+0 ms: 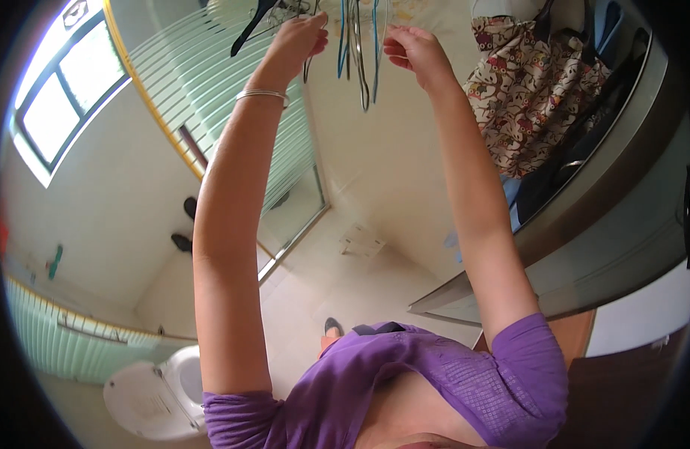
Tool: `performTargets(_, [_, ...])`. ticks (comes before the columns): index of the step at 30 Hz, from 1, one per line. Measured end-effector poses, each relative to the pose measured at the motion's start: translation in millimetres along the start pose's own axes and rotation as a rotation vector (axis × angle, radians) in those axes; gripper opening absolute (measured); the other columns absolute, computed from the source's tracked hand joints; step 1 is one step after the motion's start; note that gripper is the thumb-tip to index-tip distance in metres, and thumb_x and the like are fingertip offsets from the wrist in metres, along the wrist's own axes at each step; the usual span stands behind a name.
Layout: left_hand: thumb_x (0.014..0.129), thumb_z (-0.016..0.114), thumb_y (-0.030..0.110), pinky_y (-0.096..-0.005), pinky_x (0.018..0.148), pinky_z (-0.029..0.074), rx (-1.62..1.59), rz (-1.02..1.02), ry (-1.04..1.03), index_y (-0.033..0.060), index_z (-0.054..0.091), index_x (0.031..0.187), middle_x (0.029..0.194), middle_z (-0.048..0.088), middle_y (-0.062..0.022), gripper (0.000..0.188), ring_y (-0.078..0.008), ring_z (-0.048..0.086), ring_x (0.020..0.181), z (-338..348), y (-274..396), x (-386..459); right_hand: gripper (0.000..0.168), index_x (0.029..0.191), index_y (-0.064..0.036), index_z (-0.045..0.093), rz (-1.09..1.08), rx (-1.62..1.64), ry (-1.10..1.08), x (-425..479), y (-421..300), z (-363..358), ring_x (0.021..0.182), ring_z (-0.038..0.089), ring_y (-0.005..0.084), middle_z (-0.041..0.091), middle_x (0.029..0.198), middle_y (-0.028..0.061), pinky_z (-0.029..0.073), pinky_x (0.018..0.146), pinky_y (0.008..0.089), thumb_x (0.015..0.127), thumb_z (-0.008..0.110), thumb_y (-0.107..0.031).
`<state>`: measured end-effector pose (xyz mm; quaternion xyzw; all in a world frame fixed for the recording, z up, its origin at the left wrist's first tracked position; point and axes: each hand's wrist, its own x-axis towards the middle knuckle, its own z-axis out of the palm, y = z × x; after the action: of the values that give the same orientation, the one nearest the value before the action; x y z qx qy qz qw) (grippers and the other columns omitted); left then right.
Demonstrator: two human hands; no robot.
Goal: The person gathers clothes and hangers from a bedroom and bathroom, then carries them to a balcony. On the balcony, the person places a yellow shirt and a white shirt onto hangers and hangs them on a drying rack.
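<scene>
Both arms reach up to the top of the view, where several clothes hangers [357, 56] hang close together, some blue, some metal or dark. My left hand [305, 42], with bangles on its wrist, is at their left, its fingers curled beside a thin dark hanger; whether it grips that hanger cannot be told. At their right, my right hand [415, 53] has its thumb and fingertips near a pale thin hanger, and its hold is unclear. A black hanger [249, 31] slants to the left of my left hand. The hangers' upper ends are cut off by the frame.
Patterned fabric [524, 95] hangs at the right, beside dark and blue clothes and a metal-edged glass door [592, 207]. A ribbed glass partition [289, 146] stands on the left. A white toilet [148, 401] is at lower left; dark footwear [182, 242] lies beyond the left arm.
</scene>
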<state>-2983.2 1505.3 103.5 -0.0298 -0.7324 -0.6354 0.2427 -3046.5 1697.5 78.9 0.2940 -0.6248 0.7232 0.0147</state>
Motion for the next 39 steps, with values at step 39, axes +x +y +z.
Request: performTargets(39, [0.089,0.033,0.008,-0.0174,0.04,0.03,-1.158,-0.429,-0.679,0.0007,0.041,0.075,0.06,0.036,-0.0001,0.018,-0.0071,0.032,0.046,-12.3,32.3,74.1,0.02,0.085,0.001,0.062,-0.28,-0.35,0.294,-29.8,-71.4,-6.9,0.045,0.03,0.002,0.034,0.049,-0.0073,0.023,0.043,0.0184,0.076,0.054,-0.016])
